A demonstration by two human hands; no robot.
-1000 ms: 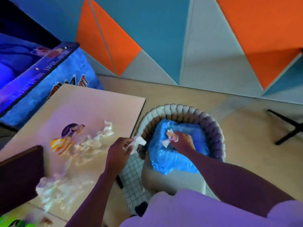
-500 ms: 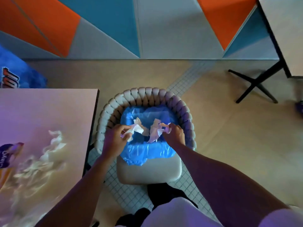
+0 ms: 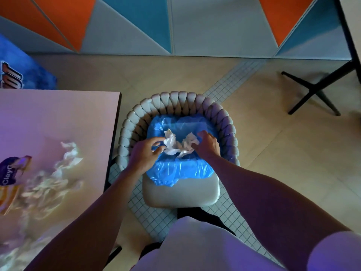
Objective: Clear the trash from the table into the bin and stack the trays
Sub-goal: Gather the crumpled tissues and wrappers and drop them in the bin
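Head view: left hand (image 3: 144, 154) grip wide beside tissue (image 3: 169, 143) over bin (image 3: 181, 171); right hand (image 3: 207, 146) grip: cannot tell.

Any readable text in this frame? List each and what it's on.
"Clay": on the purple wrapper at the table's left edge; the rest is cut off.
Large dark letters on the blue panel: cropped, not readable.
No other text visible.
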